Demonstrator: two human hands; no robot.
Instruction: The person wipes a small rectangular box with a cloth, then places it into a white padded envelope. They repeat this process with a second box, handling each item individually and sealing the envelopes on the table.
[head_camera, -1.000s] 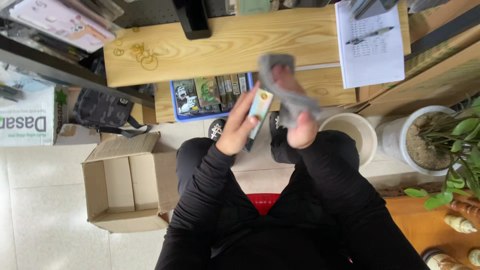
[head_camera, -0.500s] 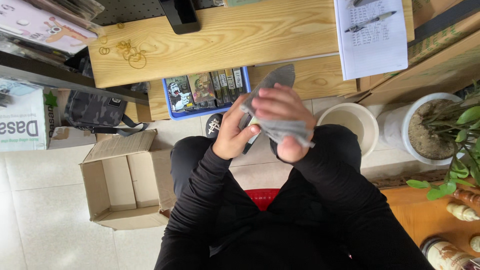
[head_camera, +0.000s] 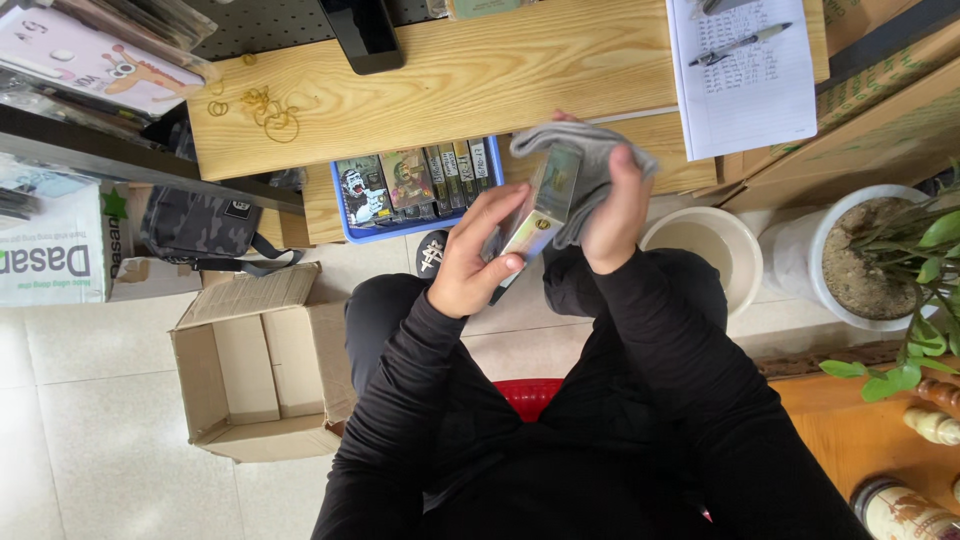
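I sit on a red stool and hold a small clear rectangular case in front of my lap. My left hand grips the case by its lower end. My right hand clutches a grey cloth that drapes over the top of the case and presses against it. Both arms wear black sleeves. Behind my hands a blue tray holds a row of similar cases standing on edge.
A wooden desk carries rubber bands, a black phone and a written sheet with a pen. An open cardboard box sits on the floor at left. A white bucket and potted plant stand at right.
The right hand has shifted the grey cloth from across the front of the case to over its top end. The case now stands more upright. The view has moved slightly.
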